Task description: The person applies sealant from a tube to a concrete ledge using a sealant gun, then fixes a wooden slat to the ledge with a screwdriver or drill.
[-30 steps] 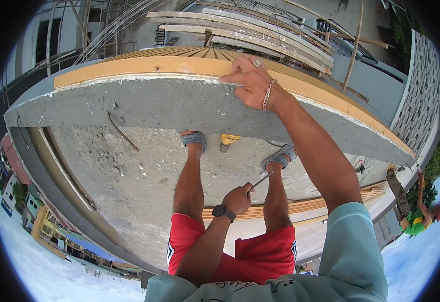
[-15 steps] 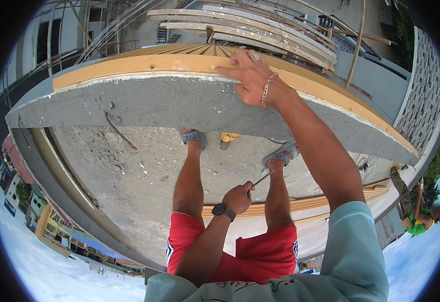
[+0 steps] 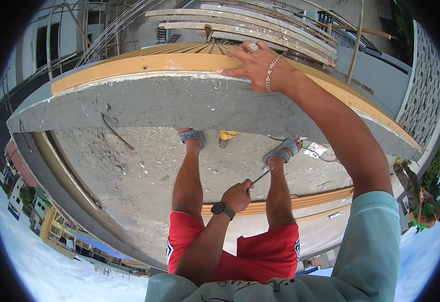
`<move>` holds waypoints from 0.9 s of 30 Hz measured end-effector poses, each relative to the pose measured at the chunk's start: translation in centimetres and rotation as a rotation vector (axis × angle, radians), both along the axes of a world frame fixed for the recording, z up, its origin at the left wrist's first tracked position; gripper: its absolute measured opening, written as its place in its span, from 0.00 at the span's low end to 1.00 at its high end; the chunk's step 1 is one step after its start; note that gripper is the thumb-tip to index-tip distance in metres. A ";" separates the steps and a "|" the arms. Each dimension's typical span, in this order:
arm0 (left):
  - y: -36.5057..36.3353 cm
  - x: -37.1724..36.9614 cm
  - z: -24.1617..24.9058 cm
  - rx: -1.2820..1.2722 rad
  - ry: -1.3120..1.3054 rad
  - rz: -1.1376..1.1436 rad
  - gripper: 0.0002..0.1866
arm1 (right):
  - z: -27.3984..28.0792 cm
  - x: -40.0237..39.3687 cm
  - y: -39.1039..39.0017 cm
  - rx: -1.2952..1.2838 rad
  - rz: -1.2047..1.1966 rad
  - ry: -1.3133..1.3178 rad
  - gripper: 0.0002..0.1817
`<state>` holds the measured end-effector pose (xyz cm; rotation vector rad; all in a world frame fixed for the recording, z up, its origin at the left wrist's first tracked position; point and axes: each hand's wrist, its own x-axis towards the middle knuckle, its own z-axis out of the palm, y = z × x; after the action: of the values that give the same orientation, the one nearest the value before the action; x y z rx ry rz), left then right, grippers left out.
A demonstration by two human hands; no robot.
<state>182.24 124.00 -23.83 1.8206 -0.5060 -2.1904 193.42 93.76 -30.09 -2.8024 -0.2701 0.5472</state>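
My right hand (image 3: 257, 66), wearing a ring and a bracelet, rests on the orange-yellow board (image 3: 169, 62) atop the grey cement wall edge (image 3: 154, 100). One finger stretches left along the board's lower edge, where a rough white strip meets the cement; the other fingers are spread or bent near its top, with nothing seen in them. Low in front of my red shorts, my left hand (image 3: 237, 197), with a black watch at the wrist, is closed round a thin metal tool (image 3: 261, 177) whose tip points up and right.
A yellow tool (image 3: 227, 136) lies on the rough concrete floor between my feet. Bent rebar (image 3: 116, 132) sticks out at left. Long orange strips (image 3: 310, 202) lie behind my legs. A person in green (image 3: 425, 212) is at far right. Timber planks (image 3: 260, 22) lie beyond the wall.
My right hand has slid a little right and up along the board, its arm swinging right. My left hand still holds the tool. The other person has shifted slightly.
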 end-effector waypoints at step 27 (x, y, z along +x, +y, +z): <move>0.3 -1.2 -0.6 0.006 -0.012 -0.027 0.10 | 0.5 -6.6 -4.6 -0.052 0.006 0.092 0.32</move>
<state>181.00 124.30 -24.47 1.8422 -0.5298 -2.2022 186.85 89.15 -29.55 -2.8178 -0.2494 0.6917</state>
